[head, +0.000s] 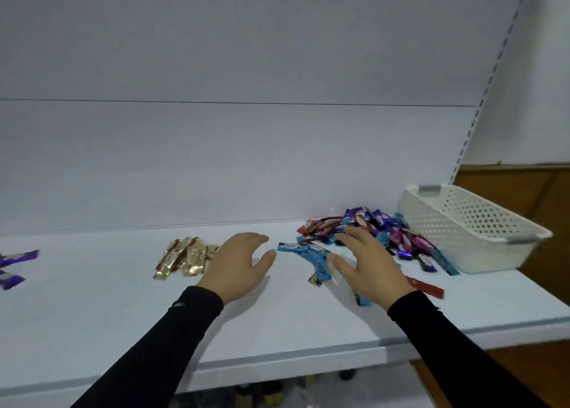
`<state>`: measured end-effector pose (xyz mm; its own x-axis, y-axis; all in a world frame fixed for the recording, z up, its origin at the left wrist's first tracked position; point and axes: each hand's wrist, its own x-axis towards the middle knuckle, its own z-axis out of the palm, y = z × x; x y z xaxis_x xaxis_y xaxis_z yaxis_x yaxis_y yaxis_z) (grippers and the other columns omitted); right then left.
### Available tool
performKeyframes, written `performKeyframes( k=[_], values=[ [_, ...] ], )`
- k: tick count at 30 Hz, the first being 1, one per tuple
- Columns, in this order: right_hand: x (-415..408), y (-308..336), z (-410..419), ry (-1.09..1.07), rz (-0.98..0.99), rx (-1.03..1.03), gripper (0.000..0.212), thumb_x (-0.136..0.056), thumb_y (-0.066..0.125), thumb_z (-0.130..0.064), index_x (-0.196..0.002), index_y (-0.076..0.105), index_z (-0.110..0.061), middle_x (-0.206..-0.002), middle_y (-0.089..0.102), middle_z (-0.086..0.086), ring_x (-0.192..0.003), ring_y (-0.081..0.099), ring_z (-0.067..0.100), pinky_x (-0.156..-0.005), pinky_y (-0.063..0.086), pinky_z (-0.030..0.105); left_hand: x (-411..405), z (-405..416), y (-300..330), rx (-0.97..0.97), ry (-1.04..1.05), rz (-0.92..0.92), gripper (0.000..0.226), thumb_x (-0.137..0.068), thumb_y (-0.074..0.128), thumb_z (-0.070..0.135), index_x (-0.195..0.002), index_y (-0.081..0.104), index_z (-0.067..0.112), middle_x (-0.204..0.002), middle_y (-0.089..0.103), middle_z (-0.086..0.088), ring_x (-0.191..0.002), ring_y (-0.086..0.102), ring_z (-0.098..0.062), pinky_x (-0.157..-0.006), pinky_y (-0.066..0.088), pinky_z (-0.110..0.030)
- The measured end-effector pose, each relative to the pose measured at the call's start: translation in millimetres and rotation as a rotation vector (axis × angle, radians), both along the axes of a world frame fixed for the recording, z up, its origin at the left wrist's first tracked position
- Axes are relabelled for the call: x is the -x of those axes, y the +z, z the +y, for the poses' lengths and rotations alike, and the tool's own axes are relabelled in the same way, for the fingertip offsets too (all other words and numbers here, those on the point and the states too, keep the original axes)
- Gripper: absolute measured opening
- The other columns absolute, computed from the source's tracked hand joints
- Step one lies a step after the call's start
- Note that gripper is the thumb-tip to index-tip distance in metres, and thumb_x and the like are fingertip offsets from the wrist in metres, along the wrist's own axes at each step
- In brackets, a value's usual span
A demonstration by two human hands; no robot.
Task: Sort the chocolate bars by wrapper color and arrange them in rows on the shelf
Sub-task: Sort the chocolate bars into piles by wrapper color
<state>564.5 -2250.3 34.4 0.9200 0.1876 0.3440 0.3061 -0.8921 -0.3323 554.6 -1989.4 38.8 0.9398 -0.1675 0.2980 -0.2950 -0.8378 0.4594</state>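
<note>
Two groups are out, gold bars (185, 258) and purple bars (14, 264); the mixed pile (370, 232) on the shelf (123, 330) remains. Left hand (237, 265) and right hand (367, 262) hover spread, empty, flanking blue bars (311, 253).

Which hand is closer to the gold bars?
Left. The left hand is right beside the gold bars, at their right edge. The right hand is farther right, over the blue bars.
</note>
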Motion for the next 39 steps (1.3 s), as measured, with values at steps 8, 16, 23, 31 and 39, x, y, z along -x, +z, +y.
performKeyframes(
  k=[8, 16, 23, 31, 39],
  values=[
    [-12, -25, -99, -0.239, 0.101, -0.042, 0.049, -0.096, 0.057, -0.039, -0.138, 0.054, -0.013, -0.143, 0.047, 0.006, -0.130, 0.045, 0.021, -0.106, 0.033, 0.029, -49, -123, -11, -0.069, -0.203, 0.116, 0.045, -0.103, 0.047, 0.040, -0.142, 0.052, 0.018, -0.145, 0.052, 0.000, -0.134, 0.043, -0.016, -0.105, 0.031, -0.025],
    [-45, -35, -110, -0.251, 0.149, -0.041, 0.058, -0.091, 0.059, -0.050, -0.137, 0.054, -0.014, -0.132, 0.057, 0.004, -0.121, 0.051, 0.021, -0.102, 0.038, 0.030, -87, -193, -28, -0.246, -0.143, 0.168, 0.030, -0.096, 0.055, 0.047, -0.090, 0.053, 0.018, -0.092, 0.054, -0.002, -0.095, 0.055, -0.024, -0.074, 0.041, -0.034],
    [-49, -37, -105, -0.132, 0.148, -0.020, 0.050, -0.095, 0.056, -0.044, -0.138, 0.054, -0.019, -0.131, 0.060, 0.001, -0.120, 0.050, 0.019, -0.102, 0.037, 0.031, -98, -205, -35, -0.188, -0.093, 0.140, 0.028, -0.097, 0.058, 0.041, -0.103, 0.063, 0.014, -0.102, 0.059, -0.005, -0.096, 0.058, -0.023, -0.076, 0.042, -0.032],
    [-47, -36, -92, 0.028, 0.201, 0.029, 0.044, -0.096, 0.051, -0.049, -0.134, 0.058, -0.029, -0.132, 0.060, -0.006, -0.125, 0.048, 0.017, -0.109, 0.034, 0.041, -90, -166, -19, -0.107, -0.108, 0.302, 0.019, -0.089, 0.071, 0.027, -0.088, 0.053, 0.020, -0.083, 0.057, 0.004, -0.073, 0.048, -0.010, -0.056, 0.033, -0.022],
    [-53, -35, -84, -0.148, 0.239, -0.020, 0.058, -0.083, 0.062, -0.057, -0.129, 0.058, -0.023, -0.118, 0.057, 0.000, -0.112, 0.052, 0.018, -0.099, 0.044, 0.036, -92, -148, -3, -0.192, -0.111, 0.347, 0.024, -0.092, 0.067, 0.020, -0.116, 0.064, 0.018, -0.113, 0.060, 0.000, -0.095, 0.050, -0.012, -0.069, 0.039, -0.018]
  ],
)
